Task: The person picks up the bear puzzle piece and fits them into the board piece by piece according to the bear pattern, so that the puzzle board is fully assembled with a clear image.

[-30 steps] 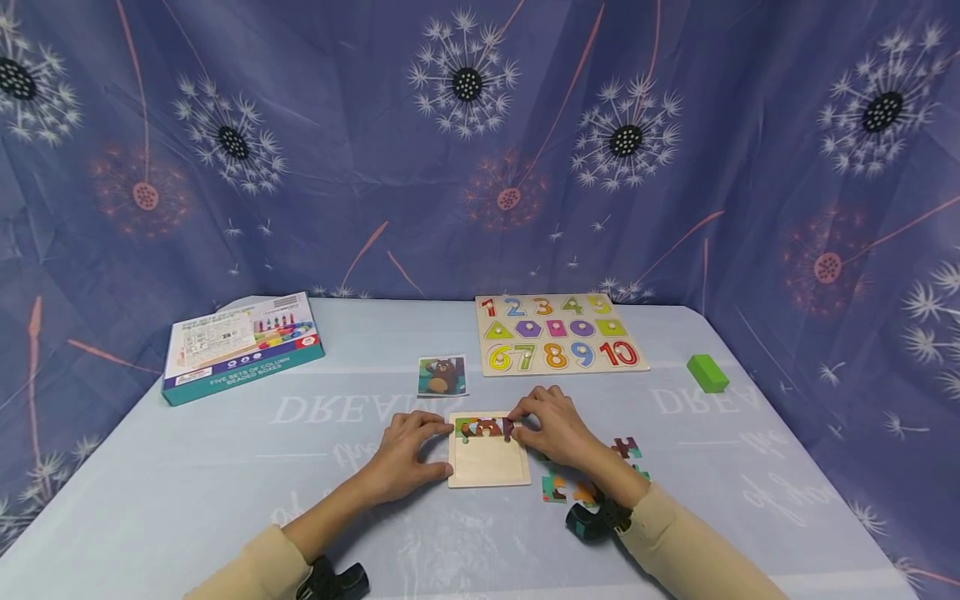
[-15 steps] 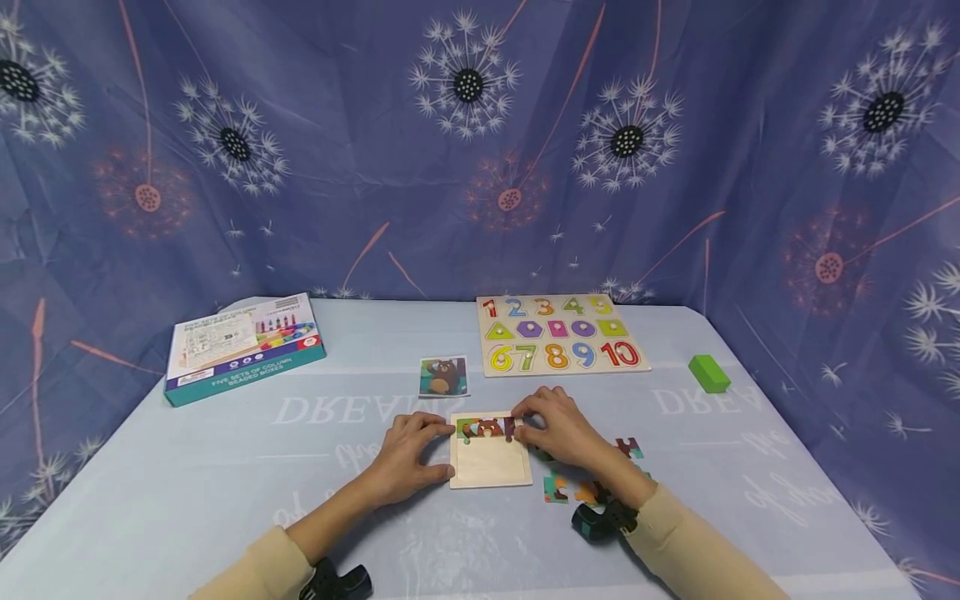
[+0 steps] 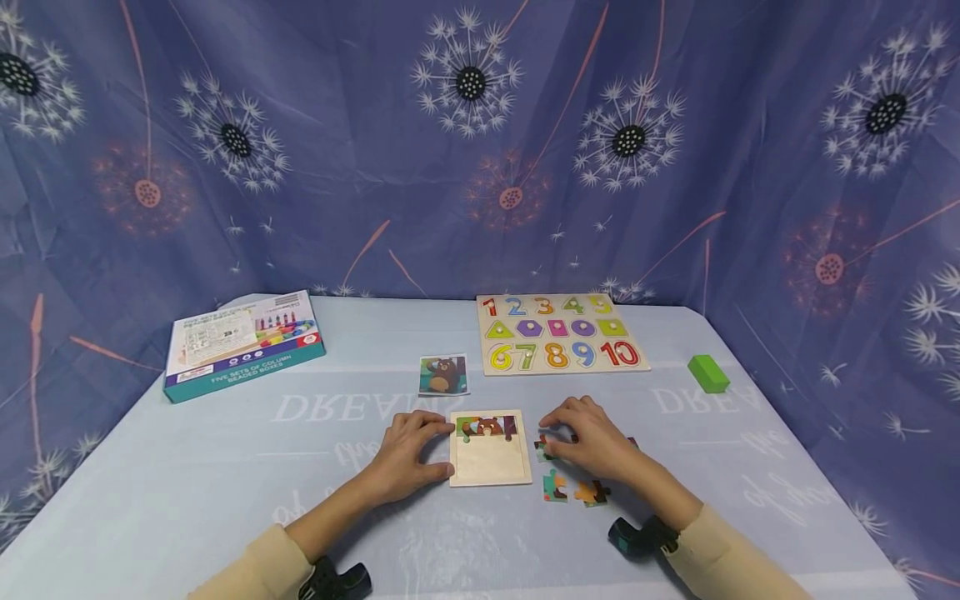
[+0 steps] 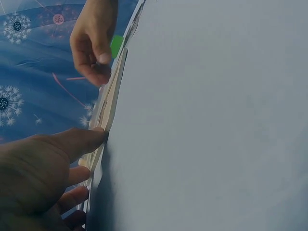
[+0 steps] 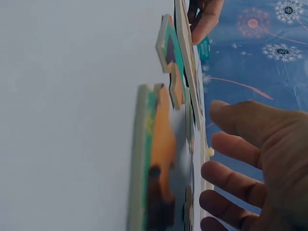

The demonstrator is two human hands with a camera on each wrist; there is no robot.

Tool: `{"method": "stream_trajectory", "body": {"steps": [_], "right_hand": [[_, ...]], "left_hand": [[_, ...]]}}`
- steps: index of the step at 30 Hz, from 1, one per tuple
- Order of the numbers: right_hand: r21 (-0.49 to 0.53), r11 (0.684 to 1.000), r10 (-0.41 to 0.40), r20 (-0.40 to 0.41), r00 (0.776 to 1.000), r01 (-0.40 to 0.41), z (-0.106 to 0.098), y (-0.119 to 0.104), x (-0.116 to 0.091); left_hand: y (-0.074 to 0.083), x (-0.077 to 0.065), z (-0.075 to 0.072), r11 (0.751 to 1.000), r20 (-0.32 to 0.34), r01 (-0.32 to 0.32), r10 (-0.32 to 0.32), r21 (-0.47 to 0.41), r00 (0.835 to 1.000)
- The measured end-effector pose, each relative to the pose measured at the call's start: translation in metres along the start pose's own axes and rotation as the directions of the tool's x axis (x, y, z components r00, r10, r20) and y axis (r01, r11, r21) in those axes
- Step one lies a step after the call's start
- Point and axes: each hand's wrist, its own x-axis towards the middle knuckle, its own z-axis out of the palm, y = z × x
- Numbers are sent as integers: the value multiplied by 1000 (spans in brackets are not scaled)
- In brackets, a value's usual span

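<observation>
A square wooden puzzle tray (image 3: 491, 462) lies on the table with a top row of joined bear puzzle pieces (image 3: 486, 427); its lower part shows bare wood. My left hand (image 3: 412, 457) rests at the tray's left edge, thumb near the front corner and forefinger further back. To the right of the tray, my right hand (image 3: 588, 437) hovers over loose pieces, fingers loosely bent and nothing between them. One loose piece (image 3: 543, 450) shows partly under its fingertips. Nearer the front lie a green-and-orange piece (image 3: 555, 486) and an orange-brown piece (image 3: 592, 492). The right hand hides part of the others.
A bear picture card (image 3: 443, 376) lies behind the tray. Further back are a number-and-shape board (image 3: 558, 335) and, at the left, a teal-edged box (image 3: 243, 346). A green block (image 3: 708, 374) sits at the right. A patterned curtain (image 3: 375, 167) hangs behind the table.
My right hand has left the tray's upper right corner and moved right, over the loose pieces. The left hand and the tray keep their place.
</observation>
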Motion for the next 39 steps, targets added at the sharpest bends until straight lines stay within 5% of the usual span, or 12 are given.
{"method": "stream_trajectory", "body": {"steps": [12, 39], "right_hand": [[-27, 999, -18, 48, 999, 20, -2, 12, -16], [-46, 999, -17, -31, 999, 16, 6, 13, -16]], "left_hand": [[0, 0, 0, 1000, -3, 0, 0, 0, 1000], [0, -1, -1, 1000, 12, 16, -16, -22, 1000]]}}
